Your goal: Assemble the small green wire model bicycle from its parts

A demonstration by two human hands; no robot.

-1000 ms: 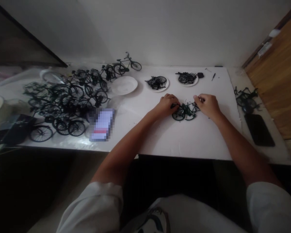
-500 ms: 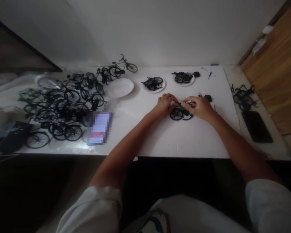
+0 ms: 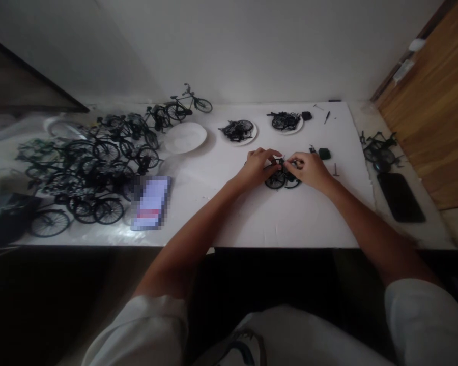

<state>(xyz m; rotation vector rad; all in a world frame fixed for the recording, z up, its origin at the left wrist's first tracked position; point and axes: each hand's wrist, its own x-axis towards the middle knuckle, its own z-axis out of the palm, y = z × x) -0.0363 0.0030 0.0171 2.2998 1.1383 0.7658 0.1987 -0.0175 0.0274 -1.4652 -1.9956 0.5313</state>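
A small black model bicycle point(image 3: 277, 179) is on the white board point(image 3: 252, 218), between my two hands. My left hand point(image 3: 260, 165) grips its upper part from the left, fingers bent over it. From the right, my right hand point(image 3: 307, 166) pinches at the top of the same bicycle, thumb and fingertips close to the left ones. The exact part between the fingertips is too small to make out. Just beyond my right hand lie a dark green block point(image 3: 324, 153) and a small T-shaped tool point(image 3: 336, 170).
Many black model bicycles point(image 3: 95, 168) are heaped at the left, beside a lit phone point(image 3: 151, 203). Behind stand a white plate point(image 3: 186, 138) and two plates of black parts point(image 3: 236, 132). A dark phone point(image 3: 400, 197) lies at the right.
The view has shifted slightly, moving the table's contents left in the picture. Both hands stay at the bicycle, with the fingertips slightly changed in position.
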